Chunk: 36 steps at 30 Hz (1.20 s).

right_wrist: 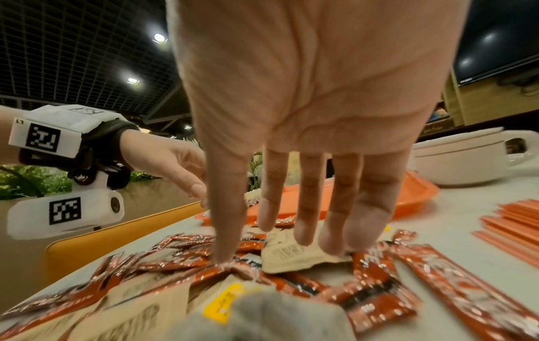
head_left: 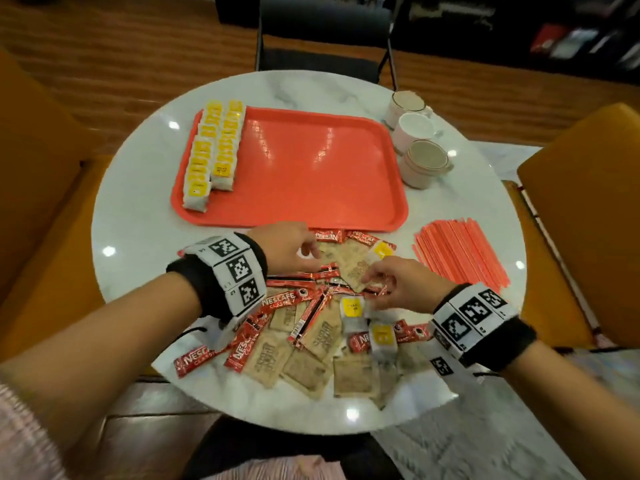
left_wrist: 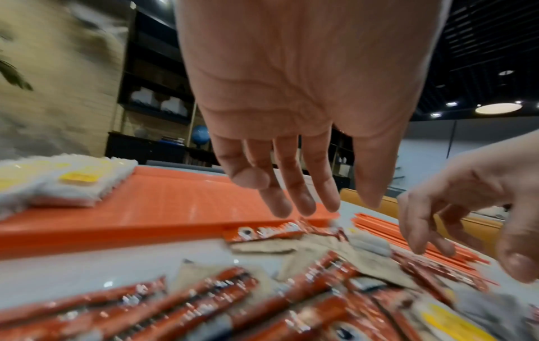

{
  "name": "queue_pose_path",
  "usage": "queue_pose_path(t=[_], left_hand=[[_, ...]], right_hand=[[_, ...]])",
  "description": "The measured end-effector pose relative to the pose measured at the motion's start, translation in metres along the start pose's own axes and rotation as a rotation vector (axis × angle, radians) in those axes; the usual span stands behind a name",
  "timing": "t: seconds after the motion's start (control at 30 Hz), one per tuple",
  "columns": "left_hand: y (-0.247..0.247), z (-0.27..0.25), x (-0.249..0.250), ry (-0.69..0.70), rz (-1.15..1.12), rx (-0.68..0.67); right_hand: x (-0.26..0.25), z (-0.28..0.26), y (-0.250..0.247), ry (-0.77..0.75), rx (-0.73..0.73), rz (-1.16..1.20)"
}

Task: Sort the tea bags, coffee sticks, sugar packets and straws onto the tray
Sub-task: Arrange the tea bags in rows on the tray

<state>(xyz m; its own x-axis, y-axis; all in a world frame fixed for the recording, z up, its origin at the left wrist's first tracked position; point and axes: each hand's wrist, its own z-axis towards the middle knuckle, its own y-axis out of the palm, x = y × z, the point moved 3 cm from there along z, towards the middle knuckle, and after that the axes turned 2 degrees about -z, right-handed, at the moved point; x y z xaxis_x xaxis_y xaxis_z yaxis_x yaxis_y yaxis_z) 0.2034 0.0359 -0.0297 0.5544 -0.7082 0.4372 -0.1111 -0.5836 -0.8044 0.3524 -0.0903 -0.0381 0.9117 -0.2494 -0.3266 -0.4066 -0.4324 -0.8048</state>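
While both my hands hover over the mixed heap at the near edge of the counter point(head_left: 138, 216), I count two rows of tea bags point(head_left: 212, 152) on the left end of the red tray point(head_left: 322, 174); blur hides the exact number per row. Four more tea bags lie loose in the heap, among over a dozen red coffee sticks point(head_left: 289, 299) and roughly nine brown sugar packets point(head_left: 325, 336), many overlapping. The straws point(head_left: 462, 252) lie in one bundle on the counter, right of the heap. Three cups point(head_left: 417, 147) stand beside the tray's right edge. My left hand point(head_left: 289, 249) has a slack, empty grip. My right hand point(head_left: 403, 284) has its fingers spread, tips touching a sugar packet and a stick, holding nothing.
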Motion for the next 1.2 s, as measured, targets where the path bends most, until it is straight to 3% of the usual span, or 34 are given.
queue_pose_path(t=[0.13, 0.27, 0.5, 0.83, 1.0, 1.2], left_hand=[[0.024, 0.002, 0.032, 0.042, 0.062, -0.094], [0.042, 0.009, 0.053, 0.015, 0.134, -0.128], [0.066, 0.019, 0.062, -0.118, 0.296, -0.126], [0.068, 0.02, 0.059, -0.219, 0.287, -0.09], [0.068, 0.02, 0.059, -0.206, 0.295, -0.074], [0.068, 0.022, 0.06, -0.15, 0.246, -0.122]], right_hand=[[0.01, -0.024, 0.027, -0.009, -0.125, -0.051], [0.015, -0.028, 0.045, -0.004, -0.059, -0.11], [0.018, -0.02, 0.052, 0.01, 0.037, 0.021], [0.017, -0.022, 0.045, -0.024, 0.124, 0.163], [0.019, -0.024, 0.041, -0.034, 0.114, 0.178], [0.025, -0.027, 0.031, -0.028, 0.218, 0.226]])
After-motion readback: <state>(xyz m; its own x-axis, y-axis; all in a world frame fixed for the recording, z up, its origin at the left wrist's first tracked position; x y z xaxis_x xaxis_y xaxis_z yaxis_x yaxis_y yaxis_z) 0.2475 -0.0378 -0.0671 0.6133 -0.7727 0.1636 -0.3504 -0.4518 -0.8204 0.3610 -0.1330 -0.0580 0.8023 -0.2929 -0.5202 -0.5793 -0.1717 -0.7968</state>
